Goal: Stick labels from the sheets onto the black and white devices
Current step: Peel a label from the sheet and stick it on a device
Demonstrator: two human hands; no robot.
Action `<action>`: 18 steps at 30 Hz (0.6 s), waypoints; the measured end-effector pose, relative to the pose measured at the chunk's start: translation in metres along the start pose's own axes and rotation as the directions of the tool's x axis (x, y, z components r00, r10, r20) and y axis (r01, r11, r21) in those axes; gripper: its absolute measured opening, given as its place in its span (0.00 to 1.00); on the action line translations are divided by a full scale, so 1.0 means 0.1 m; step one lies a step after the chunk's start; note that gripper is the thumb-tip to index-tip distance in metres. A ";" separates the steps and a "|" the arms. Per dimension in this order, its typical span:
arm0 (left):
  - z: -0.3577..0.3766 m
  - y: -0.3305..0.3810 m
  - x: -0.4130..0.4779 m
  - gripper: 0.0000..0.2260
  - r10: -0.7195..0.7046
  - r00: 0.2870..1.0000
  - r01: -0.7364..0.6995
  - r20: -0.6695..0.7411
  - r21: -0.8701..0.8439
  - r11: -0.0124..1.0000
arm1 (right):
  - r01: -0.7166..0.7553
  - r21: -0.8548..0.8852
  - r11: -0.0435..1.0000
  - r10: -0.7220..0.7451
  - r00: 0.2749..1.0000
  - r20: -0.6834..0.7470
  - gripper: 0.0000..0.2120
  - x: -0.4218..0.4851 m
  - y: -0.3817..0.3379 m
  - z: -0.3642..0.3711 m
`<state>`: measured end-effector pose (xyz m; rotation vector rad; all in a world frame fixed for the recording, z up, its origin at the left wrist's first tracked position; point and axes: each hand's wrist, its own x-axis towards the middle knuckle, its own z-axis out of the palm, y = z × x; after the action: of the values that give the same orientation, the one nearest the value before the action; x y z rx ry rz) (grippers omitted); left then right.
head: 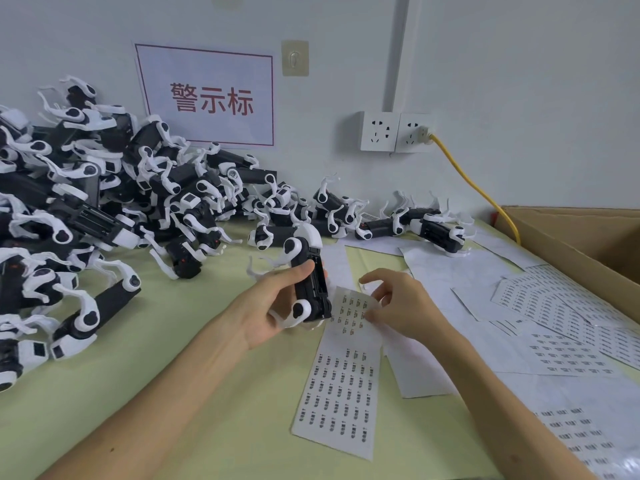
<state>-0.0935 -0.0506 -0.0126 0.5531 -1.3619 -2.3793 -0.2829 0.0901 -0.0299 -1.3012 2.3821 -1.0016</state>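
Left hand (273,306) grips device (317,292) upright above bench (173,306), beside sheet (343,393), ready for sticking. Right hand (398,306) fingers pinch sheet's lifted end, probably peeling a label.

pale wall (519,81), red-lettered sign (207,97), sockets (394,131), green table (207,393)

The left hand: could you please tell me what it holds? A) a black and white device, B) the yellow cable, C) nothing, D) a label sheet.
A: the left hand grips a black and white device, while the right hand pinches the label sheet.
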 end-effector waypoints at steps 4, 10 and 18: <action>0.02 -0.02 0.00 0.16 0.040 0.998 -0.034 -0.042 0.134 0.990 | 0.060 0.059 0.996 -0.056 0.997 -0.059 0.13 -0.01 -0.07 -0.01; 0.06 -0.06 -0.04 0.26 0.085 0.996 -0.080 -0.004 0.307 0.948 | 0.174 0.332 0.927 -0.032 0.919 -0.392 0.14 -0.03 -0.11 -0.07; 0.13 -0.12 -0.05 0.32 0.053 0.996 -0.076 0.077 0.336 0.939 | 0.276 0.432 0.859 -0.074 0.901 -0.428 0.16 -0.01 -0.10 -0.05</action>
<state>-0.0969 -0.0330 -0.0160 0.5105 -1.8081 -2.1392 -0.2783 0.0892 -0.0199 -1.2199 2.0593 -1.9398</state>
